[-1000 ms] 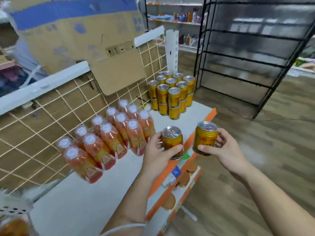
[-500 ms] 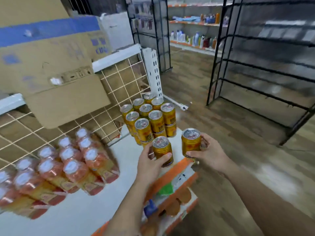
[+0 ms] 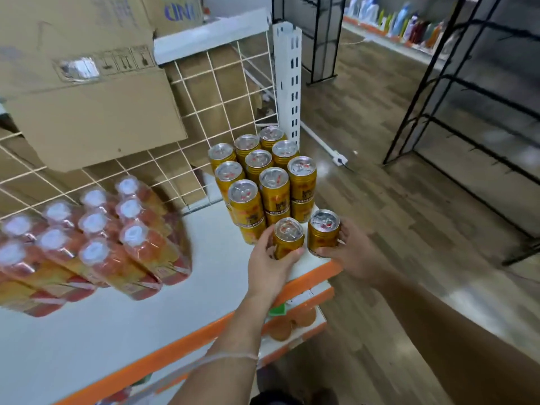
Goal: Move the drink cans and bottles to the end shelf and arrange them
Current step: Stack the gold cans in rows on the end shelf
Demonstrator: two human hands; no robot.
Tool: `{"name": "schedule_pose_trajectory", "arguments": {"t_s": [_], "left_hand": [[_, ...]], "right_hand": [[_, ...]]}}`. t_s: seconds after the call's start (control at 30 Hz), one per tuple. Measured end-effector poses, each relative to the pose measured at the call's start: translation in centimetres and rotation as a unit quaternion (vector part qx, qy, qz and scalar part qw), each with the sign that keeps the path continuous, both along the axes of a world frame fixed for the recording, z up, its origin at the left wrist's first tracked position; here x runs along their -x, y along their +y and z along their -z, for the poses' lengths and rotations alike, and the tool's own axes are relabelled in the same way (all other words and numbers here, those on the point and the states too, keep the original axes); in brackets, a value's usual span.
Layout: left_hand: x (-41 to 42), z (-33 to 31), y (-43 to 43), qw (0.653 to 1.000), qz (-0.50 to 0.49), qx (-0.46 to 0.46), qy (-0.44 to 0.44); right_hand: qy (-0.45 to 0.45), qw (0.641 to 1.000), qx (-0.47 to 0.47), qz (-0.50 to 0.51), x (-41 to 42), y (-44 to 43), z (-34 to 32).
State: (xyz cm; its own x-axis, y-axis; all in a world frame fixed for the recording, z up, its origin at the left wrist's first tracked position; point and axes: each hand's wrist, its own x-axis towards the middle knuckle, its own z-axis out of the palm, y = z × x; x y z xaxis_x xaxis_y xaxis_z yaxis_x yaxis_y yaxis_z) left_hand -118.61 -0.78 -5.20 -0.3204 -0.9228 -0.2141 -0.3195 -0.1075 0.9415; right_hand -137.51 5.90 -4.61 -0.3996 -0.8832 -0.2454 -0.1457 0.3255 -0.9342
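Observation:
My left hand [image 3: 270,264] grips a gold drink can [image 3: 287,238] and my right hand [image 3: 355,255] grips a second gold can [image 3: 323,233]. Both cans stand upright at the right front corner of the white shelf [image 3: 87,331], just in front of a stacked block of several gold cans [image 3: 264,182]. A shrink-wrapped pack of orange drink bottles [image 3: 96,241] with white caps lies tilted on the shelf to the left.
A wire grid back panel [image 3: 204,118] and cardboard boxes [image 3: 87,83] stand behind the shelf. A white slotted upright [image 3: 287,83] rises by the cans. The shelf has an orange front edge [image 3: 190,343]. Black racks [image 3: 467,112] stand across the wooden aisle floor.
Both hands have carried their cans forward and down, from above the shelf edge to the shelf corner right in front of the stacked cans. The view has swung right.

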Motion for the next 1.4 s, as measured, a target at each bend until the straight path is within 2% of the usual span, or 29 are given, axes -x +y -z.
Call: {"name": "schedule_pose_trajectory", "arguments": {"t_s": [0.37,0.6,0.83,1.4], "left_hand": [[2.5,2.6,0.4,0.998,-0.055,-0.013,-0.037],[3.0,3.7,1.5,0.995,-0.092,0.006,-0.040],[3.5,4.6,2.0,0.989,-0.136,0.032,-0.058],[3.5,5.0,2.0,0.989,-0.120,0.041,-0.076]], "right_hand": [[0.062,0.998,0.006,-0.032,1.6,-2.3,2.3],[0.098,0.986,-0.007,-0.134,4.1,-2.9,3.8],[0.085,0.987,0.013,-0.134,5.2,-2.9,5.1],[0.114,0.989,0.005,-0.093,4.9,-3.0,5.6]]}}
